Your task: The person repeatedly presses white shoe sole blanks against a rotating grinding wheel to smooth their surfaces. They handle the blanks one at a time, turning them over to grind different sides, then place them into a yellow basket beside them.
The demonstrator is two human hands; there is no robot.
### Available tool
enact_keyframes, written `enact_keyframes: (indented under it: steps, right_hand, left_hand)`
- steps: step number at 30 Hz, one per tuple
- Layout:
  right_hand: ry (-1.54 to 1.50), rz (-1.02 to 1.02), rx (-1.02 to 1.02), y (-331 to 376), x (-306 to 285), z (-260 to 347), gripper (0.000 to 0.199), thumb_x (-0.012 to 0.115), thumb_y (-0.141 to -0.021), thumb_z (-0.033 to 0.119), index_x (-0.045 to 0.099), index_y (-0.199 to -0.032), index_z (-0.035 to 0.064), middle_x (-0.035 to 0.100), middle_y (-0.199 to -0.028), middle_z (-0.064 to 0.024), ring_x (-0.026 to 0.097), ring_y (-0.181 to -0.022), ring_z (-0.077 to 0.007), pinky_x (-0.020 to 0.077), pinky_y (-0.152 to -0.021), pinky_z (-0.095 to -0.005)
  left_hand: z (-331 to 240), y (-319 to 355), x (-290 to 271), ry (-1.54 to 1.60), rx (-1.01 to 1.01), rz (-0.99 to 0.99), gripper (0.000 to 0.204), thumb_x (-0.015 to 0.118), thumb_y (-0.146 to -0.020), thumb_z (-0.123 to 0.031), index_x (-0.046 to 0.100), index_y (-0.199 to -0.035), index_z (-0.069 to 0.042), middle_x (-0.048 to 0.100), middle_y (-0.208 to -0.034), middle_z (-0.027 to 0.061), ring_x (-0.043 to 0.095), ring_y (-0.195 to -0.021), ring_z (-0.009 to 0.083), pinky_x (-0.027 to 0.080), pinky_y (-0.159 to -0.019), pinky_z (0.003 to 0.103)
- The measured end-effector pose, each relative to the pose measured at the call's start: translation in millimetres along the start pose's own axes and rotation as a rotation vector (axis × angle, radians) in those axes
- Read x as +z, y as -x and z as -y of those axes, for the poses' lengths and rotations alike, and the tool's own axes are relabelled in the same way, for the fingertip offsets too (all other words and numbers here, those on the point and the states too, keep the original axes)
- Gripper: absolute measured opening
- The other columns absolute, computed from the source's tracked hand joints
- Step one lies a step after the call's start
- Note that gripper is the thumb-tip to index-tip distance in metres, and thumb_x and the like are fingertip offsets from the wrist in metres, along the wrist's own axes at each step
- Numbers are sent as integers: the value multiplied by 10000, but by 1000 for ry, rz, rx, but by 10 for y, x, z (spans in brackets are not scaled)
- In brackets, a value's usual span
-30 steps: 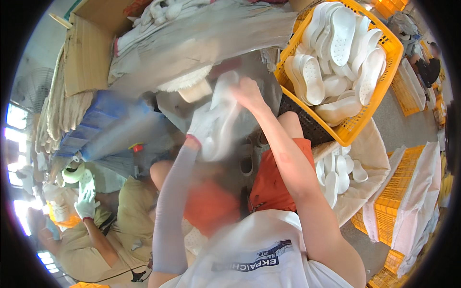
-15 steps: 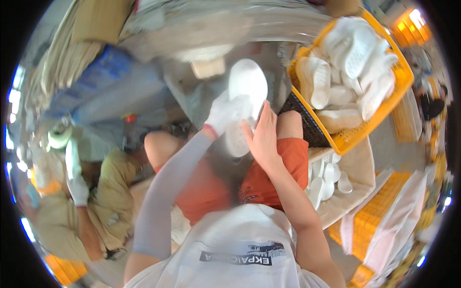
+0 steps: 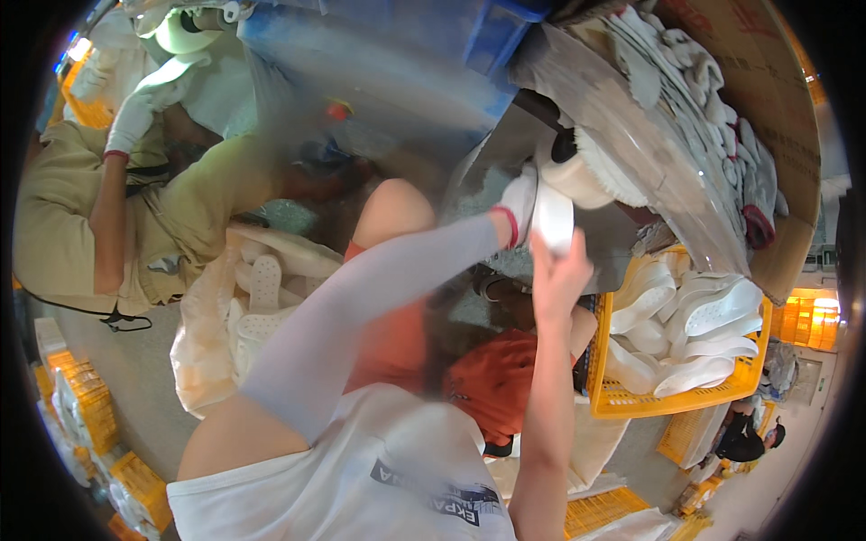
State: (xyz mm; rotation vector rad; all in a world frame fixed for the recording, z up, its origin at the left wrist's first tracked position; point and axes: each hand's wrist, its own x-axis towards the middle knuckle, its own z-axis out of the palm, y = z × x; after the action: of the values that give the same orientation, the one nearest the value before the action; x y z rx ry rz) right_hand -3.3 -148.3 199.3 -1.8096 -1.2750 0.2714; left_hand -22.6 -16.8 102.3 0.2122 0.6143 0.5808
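Note:
A white shoe sole (image 3: 553, 219) is held up between my two hands, close to a pale round wheel with a fuzzy rim (image 3: 606, 171). Whether the sole touches the wheel cannot be made out. My left hand (image 3: 520, 200), in a white glove with a red cuff below a grey sleeve, grips the sole's left side; its fingers are partly hidden. At the sole's lower end, my bare right hand (image 3: 561, 273) is closed on it, thumb and fingers pinching.
A yellow crate (image 3: 672, 398) of white soles stands at my right. An open sack (image 3: 203, 361) with more soles lies at my left. A co-worker's gloved hand (image 3: 135, 126) holds a white piece at far left. Gloves (image 3: 672, 77) lie beside a cardboard box (image 3: 776, 171) ahead.
My view has swung to the right. Both hands have carried the sole forward from above my lap to the wheel, and the sole is turned more edge-on.

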Motion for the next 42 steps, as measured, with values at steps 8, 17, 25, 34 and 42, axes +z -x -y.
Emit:
enact_keyframes:
  steps: [8, 17, 25, 34, 42]
  right_hand:
    - [456, 30, -19, 386, -254, -55, 304, 788, -908, 216, 570, -937, 8, 685, -804, -222, 662, -676, -414, 515, -616, -461]
    - [181, 13, 13, 57, 26, -496, 401, 808, -885, 244, 609, -1118, -14, 733, -871, -218, 726, -797, -409, 567, -729, -466]
    - [88, 19, 32, -314, 256, -945, 469, 814, -844, 243, 654, -1195, -24, 732, -1056, -256, 724, -1008, -412, 562, -861, -453]
    - [251, 187, 102, -235, -26, -109, 310, 693, -880, 126, 529, -1094, -27, 676, -892, -329, 655, -867, -547, 529, -742, -562]
    - [169, -39, -71, 247, -80, -337, 229, 706, -894, 18, 553, -1062, -9, 661, -761, -253, 677, -724, -481, 551, -664, -538]
  left_hand:
    - [542, 270, -27, 331, -34, 324, 449, 433, -1078, -518, 630, -1023, -119, 655, -860, 91, 653, -799, 244, 563, -746, 411]
    - [369, -72, -117, 38, 157, 129, 365, 508, -1078, -376, 688, -1097, -59, 712, -1011, 74, 671, -860, 198, 552, -828, 394]
    - [647, -680, -178, 300, 118, -67, 593, 406, -1070, -556, 686, -1144, -38, 710, -1011, 98, 636, -918, 285, 494, -890, 411]
    - [482, -1012, -490, -587, 326, -158, 548, 364, -1093, -460, 618, -1312, -26, 714, -1147, 177, 674, -1046, 369, 524, -898, 416]
    - [382, -631, -368, -618, 321, -239, 420, 448, -1072, -371, 646, -1127, -4, 704, -1001, 275, 699, -999, 418, 547, -810, 523]
